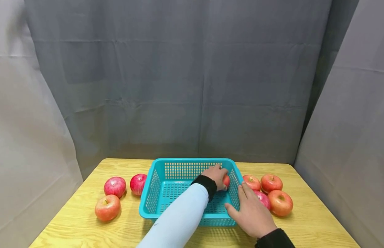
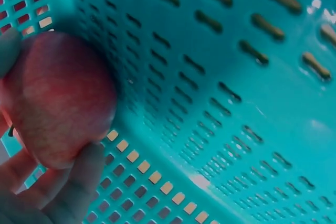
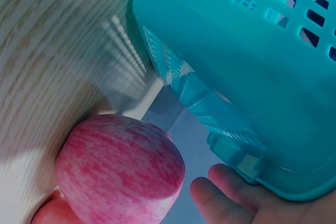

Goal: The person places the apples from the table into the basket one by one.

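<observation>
A turquoise plastic basket (image 1: 192,160) with slotted sides sits at the middle of the table. Inside it, by the right wall, my left hand (image 1: 215,175) grips a red apple (image 2: 63,98), its fingers curled round the fruit. The left wrist view has this apple low in the basket, close to the perforated wall. My right hand (image 1: 254,213) lies at the basket's right rim with its fingers extended. Beside that hand, a streaked pink-red apple (image 3: 121,166) rests on the table outside the basket, apart from the fingers.
Right of the basket stand more apples, among them an orange-red apple (image 1: 280,203) and another red apple (image 1: 271,183). On the left are two dark pink apples (image 1: 115,186) and a lighter apple (image 1: 107,207). Grey cloth (image 1: 179,86) hangs behind the wooden table (image 1: 71,227).
</observation>
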The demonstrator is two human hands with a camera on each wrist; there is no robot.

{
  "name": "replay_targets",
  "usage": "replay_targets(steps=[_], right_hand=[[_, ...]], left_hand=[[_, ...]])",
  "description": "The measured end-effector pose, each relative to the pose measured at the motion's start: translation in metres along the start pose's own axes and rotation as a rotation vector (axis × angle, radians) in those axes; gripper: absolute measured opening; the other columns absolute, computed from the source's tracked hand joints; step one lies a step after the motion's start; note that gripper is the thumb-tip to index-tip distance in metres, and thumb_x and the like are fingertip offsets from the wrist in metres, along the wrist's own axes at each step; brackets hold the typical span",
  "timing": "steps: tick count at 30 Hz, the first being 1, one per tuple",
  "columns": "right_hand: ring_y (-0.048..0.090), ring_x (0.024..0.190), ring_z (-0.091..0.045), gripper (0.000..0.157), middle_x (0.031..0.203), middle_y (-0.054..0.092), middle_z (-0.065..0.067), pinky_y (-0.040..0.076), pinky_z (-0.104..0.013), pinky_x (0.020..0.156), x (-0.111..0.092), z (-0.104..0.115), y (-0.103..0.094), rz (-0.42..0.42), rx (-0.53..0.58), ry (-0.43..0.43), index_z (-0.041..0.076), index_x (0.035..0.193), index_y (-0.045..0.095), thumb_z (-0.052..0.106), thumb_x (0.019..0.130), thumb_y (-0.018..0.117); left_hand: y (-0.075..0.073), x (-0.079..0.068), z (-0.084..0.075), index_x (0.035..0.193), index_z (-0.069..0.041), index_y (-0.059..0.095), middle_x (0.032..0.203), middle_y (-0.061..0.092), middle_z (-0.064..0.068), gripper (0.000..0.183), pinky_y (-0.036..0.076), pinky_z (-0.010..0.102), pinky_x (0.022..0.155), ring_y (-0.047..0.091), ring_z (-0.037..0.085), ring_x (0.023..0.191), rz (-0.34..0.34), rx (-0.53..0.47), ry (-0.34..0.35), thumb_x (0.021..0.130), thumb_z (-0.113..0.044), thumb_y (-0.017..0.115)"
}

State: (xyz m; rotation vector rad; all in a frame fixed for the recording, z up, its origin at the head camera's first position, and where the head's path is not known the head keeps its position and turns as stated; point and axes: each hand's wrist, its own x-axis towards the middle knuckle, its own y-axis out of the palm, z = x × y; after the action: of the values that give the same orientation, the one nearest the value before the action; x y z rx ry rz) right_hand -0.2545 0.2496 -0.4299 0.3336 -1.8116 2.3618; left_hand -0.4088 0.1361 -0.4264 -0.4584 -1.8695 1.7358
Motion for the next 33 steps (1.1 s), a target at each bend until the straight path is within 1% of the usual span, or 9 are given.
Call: replay_targets(steps=[3, 7, 10, 13, 16, 20, 22, 26, 33], right_hand=[[0.026, 0.132, -0.036, 0.098, 0.149, 0.027, -0.023, 0.038, -0.060, 0.098, 0.001, 0.000, -0.002, 0.001, -0.004, 0.002, -0.007, 0.139, 0.038, 0.074, 0.085, 0.040], [0.027, 0.131, -0.036, 0.098, 0.149, 0.027, -0.022, 0.039, -0.060, 0.097, 0.000, 0.000, -0.003, 0.008, -0.013, 0.011, -0.006, 0.139, 0.038, 0.076, 0.084, 0.039], [0.027, 0.131, -0.036, 0.098, 0.149, 0.027, -0.022, 0.039, -0.061, 0.097, 0.000, 0.000, -0.003, 0.006, -0.011, 0.014, -0.006, 0.140, 0.038, 0.076, 0.084, 0.039], [0.027, 0.131, -0.035, 0.098, 0.149, 0.027, -0.021, 0.039, -0.060, 0.097, -0.001, 0.000, -0.002, 0.004, -0.003, 0.013, -0.006, 0.140, 0.038, 0.075, 0.085, 0.039], [0.027, 0.131, -0.035, 0.098, 0.149, 0.027, -0.021, 0.039, -0.060, 0.097, -0.002, -0.001, -0.002, 0.000, -0.001, 0.006, -0.006, 0.140, 0.037, 0.075, 0.085, 0.038], [0.027, 0.131, -0.035, 0.098, 0.149, 0.027, -0.022, 0.039, -0.059, 0.097, -0.004, -0.002, -0.001, 0.000, -0.005, 0.006, -0.006, 0.140, 0.037, 0.075, 0.085, 0.039], [0.026, 0.132, -0.035, 0.097, 0.150, 0.026, -0.021, 0.039, -0.060, 0.097, -0.005, -0.001, -0.002, 0.012, -0.007, 0.014, -0.006, 0.140, 0.037, 0.075, 0.085, 0.040], [0.026, 0.132, -0.036, 0.095, 0.150, 0.025, -0.021, 0.037, -0.061, 0.098, -0.004, 0.001, -0.005, 0.031, -0.002, 0.029, -0.005, 0.141, 0.036, 0.073, 0.085, 0.042], [0.025, 0.132, -0.036, 0.094, 0.150, 0.024, -0.022, 0.036, -0.060, 0.099, -0.002, 0.003, -0.008, 0.039, -0.001, 0.031, -0.005, 0.141, 0.036, 0.071, 0.086, 0.043]], left_hand=[[-0.007, -0.001, 0.000, 0.129, -0.030, 0.057, 0.123, 0.053, 0.002, 0.059, 0.050, 0.034, 0.084, 0.050, 0.019, 0.103, -0.014, -0.006, 0.005, 0.076, -0.046, 0.077], [0.004, 0.007, 0.003, 0.128, -0.031, 0.058, 0.125, 0.051, 0.002, 0.057, 0.050, 0.034, 0.086, 0.047, 0.019, 0.106, -0.039, 0.003, 0.001, 0.076, -0.048, 0.075], [0.009, 0.010, 0.005, 0.126, -0.031, 0.059, 0.125, 0.052, 0.002, 0.054, 0.049, 0.035, 0.086, 0.046, 0.020, 0.106, -0.038, 0.014, 0.006, 0.077, -0.049, 0.073], [0.003, 0.005, 0.005, 0.123, -0.030, 0.062, 0.124, 0.053, 0.002, 0.052, 0.049, 0.034, 0.086, 0.048, 0.020, 0.105, -0.029, 0.001, 0.008, 0.076, -0.048, 0.073], [-0.007, -0.003, 0.004, 0.125, -0.028, 0.061, 0.123, 0.054, 0.004, 0.052, 0.049, 0.034, 0.086, 0.050, 0.021, 0.105, -0.006, -0.028, 0.018, 0.077, -0.046, 0.073], [-0.014, -0.010, 0.004, 0.129, -0.025, 0.058, 0.126, 0.054, 0.007, 0.055, 0.048, 0.037, 0.088, 0.050, 0.024, 0.109, 0.036, -0.094, 0.031, 0.079, -0.042, 0.074], [-0.016, -0.011, 0.004, 0.131, -0.023, 0.057, 0.129, 0.053, 0.009, 0.055, 0.047, 0.037, 0.091, 0.049, 0.025, 0.112, 0.045, -0.133, 0.035, 0.080, -0.039, 0.073], [-0.023, -0.014, 0.005, 0.132, -0.023, 0.055, 0.130, 0.053, 0.007, 0.053, 0.045, 0.037, 0.095, 0.048, 0.024, 0.115, 0.018, -0.149, 0.027, 0.084, -0.037, 0.069], [-0.039, -0.021, -0.001, 0.138, -0.026, 0.049, 0.136, 0.048, 0.001, 0.052, 0.044, 0.038, 0.097, 0.042, 0.021, 0.121, -0.052, -0.118, 0.038, 0.090, -0.042, 0.061]])
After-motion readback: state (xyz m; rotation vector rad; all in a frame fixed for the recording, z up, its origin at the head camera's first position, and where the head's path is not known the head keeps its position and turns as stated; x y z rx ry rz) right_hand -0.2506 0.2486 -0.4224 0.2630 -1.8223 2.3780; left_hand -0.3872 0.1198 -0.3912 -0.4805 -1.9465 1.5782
